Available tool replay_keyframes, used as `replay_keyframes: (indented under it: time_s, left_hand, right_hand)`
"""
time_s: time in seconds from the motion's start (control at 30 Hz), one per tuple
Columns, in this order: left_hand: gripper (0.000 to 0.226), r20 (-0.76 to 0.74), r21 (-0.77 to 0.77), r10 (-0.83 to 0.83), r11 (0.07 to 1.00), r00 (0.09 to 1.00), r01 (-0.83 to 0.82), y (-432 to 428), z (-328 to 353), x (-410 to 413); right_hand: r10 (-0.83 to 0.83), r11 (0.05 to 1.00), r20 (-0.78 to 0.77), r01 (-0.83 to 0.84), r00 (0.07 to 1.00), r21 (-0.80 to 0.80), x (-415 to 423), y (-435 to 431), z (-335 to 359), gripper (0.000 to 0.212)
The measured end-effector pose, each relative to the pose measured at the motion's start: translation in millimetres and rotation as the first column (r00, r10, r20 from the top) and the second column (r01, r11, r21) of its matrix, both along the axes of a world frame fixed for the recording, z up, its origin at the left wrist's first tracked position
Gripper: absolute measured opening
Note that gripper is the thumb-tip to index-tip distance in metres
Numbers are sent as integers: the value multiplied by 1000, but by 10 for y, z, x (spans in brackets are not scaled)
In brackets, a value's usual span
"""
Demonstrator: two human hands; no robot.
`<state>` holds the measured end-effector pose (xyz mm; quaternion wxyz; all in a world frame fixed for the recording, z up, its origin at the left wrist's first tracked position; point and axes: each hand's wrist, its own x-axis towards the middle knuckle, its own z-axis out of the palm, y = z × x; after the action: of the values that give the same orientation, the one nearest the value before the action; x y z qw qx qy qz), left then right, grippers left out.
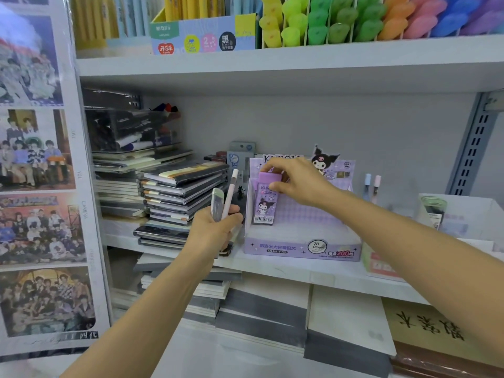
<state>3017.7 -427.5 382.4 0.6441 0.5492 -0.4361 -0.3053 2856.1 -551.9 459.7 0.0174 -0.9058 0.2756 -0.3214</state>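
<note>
A purple lead-refill case (264,203) with a cartoon figure and a barcode stands upright inside the purple display box (302,248) on the middle shelf. My right hand (294,184) pinches the top of this case from above. My left hand (215,227), just left of the box, grips a pale pink pen (230,196) and a small whitish case (217,204), both pointing up.
Stacks of dark notebooks (180,195) fill the shelf to the left of the box. Two capped pens (372,186) and a white tray (463,214) sit to the right. Coloured stationery lines the upper shelf (272,64). Paper stacks lie below. A photo poster (35,173) hangs at left.
</note>
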Motion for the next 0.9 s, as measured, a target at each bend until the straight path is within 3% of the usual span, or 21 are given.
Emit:
replay_keyframes:
  time_s: [0.23, 0.33, 0.43, 0.6, 0.77, 0.9]
  left_hand:
    - [21, 183, 64, 104, 991, 978, -117, -232, 56, -97]
    - [24, 249, 84, 139, 983, 959, -164, -305, 3, -111]
    - [14, 226, 110, 114, 984, 967, -142, -316, 8, -82]
    - [15, 188, 112, 96, 987, 978, -118, -269, 42, -80]
    - [18, 177, 134, 79, 986, 981, -104, -240, 64, -70]
    - [21, 158, 142, 68, 986, 985, -91, -246, 66, -65]
  right_hand:
    - [-3, 983, -34, 9, 999, 183, -111, -68, 42, 29]
    - [-4, 984, -21, 8, 1000, 177, -112, -93, 30, 31]
    - [-13, 996, 28, 11, 1000, 86, -48, -82, -50, 39]
    - [22, 999, -15, -23, 1000, -38, 54, -37, -129, 47]
    - [67, 995, -32, -64, 997, 75, -48, -105, -34, 46]
    - [64, 980, 47, -72, 997, 186, -173, -136, -69, 47]
